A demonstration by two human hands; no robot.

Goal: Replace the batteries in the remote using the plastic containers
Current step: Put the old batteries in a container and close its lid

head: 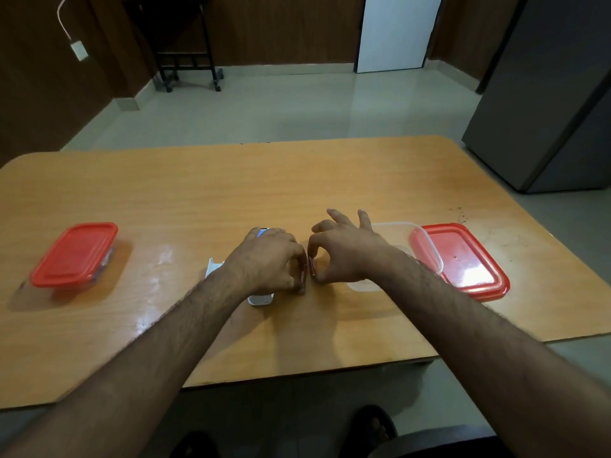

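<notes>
Two bare forearms reach in from the near edge and meet at mid-desk point(330, 180). The left hand point(267, 259) arches over the white remote point(261, 297), its grip pinching a red battery point(303, 274). Just right, the right hand point(344, 256) pinches another battery point(312, 266), outer fingers splayed. An open clear box point(426, 246) lies behind its wrist, beside a red lid point(463, 259); a lidded box point(74, 256) sits far left.

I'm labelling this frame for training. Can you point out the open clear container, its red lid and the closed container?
open clear container point(429, 246): head view, right rim.
red lid point(463, 259): head view, centre of top.
closed container point(76, 254): head view, middle of its lid.
</notes>
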